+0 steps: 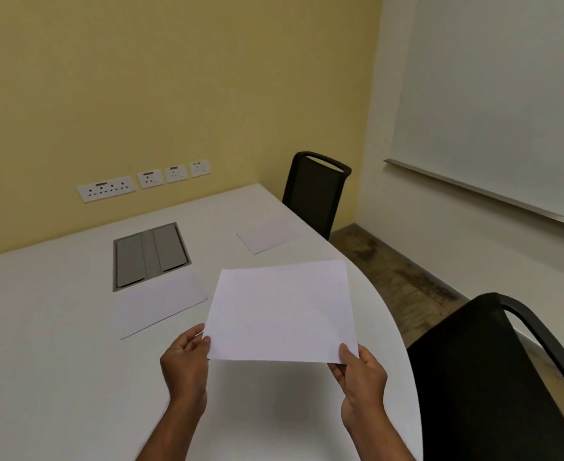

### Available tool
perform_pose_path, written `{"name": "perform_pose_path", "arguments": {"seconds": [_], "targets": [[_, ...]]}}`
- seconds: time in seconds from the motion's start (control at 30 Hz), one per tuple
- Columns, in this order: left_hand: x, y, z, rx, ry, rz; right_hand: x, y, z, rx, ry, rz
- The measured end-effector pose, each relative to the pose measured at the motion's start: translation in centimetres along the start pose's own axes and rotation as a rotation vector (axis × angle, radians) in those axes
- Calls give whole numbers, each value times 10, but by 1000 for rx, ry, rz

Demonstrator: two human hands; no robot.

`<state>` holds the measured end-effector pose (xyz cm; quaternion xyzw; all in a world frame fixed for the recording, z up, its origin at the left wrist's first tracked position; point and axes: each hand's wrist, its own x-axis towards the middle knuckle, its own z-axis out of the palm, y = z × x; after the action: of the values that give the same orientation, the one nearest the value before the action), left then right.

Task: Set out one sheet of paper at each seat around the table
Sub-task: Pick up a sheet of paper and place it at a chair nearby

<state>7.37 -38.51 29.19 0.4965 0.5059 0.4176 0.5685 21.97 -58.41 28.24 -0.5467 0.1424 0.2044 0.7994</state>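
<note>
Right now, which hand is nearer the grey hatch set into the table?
Left. The left hand pinches the held sheet's near-left corner, below and slightly right of the grey hatch. The right hand holds the near-right corner, farther off towards the near chair.

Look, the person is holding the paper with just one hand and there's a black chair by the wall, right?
Not one hand: the head view shows the left hand and right hand both gripping the paper. The black chair does stand by the wall.

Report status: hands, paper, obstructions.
Left hand and right hand pinch one sheet above table. Sheet by far chair placed. Nothing blocking.
</note>
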Motion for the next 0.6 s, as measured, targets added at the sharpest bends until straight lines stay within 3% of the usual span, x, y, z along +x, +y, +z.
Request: {"name": "perform_pose_path", "arguments": {"seconds": [0.6], "targets": [[-10,-137,72,295,-255,-119,77,83,-108,-155,362,-9]]}}
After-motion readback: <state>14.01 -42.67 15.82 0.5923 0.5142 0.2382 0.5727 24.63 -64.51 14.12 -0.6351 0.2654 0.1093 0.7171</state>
